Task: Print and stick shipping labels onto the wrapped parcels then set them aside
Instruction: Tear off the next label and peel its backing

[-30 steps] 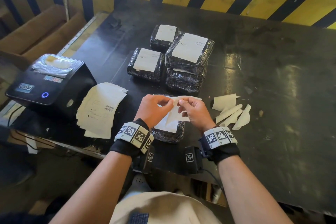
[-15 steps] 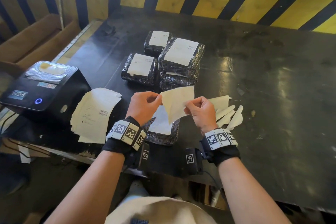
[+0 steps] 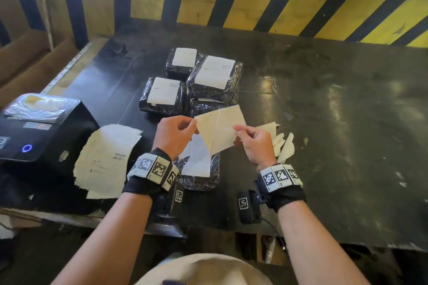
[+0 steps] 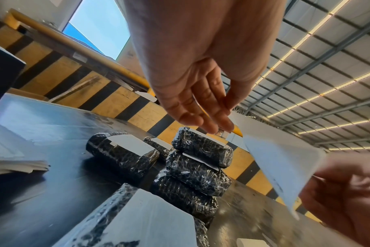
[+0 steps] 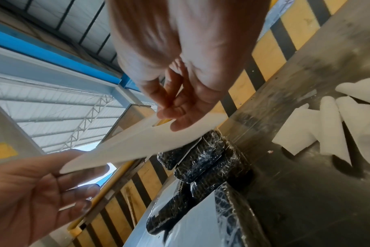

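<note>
Your left hand pinches the left top corner of the label and your right hand pinches its right edge; both grips are closed on the sheet with fingertips only, the other fingers loosely curled. The label hangs in the air just above the nearest wrapped parcel, which lies on the desk between your wrists and carries a white sheet of its own.

The risk, as I judge it: if the backing is peeling off, the freed sticky face may fold onto itself or catch your fingers; a crease already runs down the sheet; pulling the corners unevenly could tear it or set it crooked on the film.

The label's long axis runs roughly left to right between your hands, tilted, its far edge raised toward the stacked labelled parcels and its near corner dipping toward the parcel below; level it before pressing down; keep clear of the discarded backing strips at your right.
</note>
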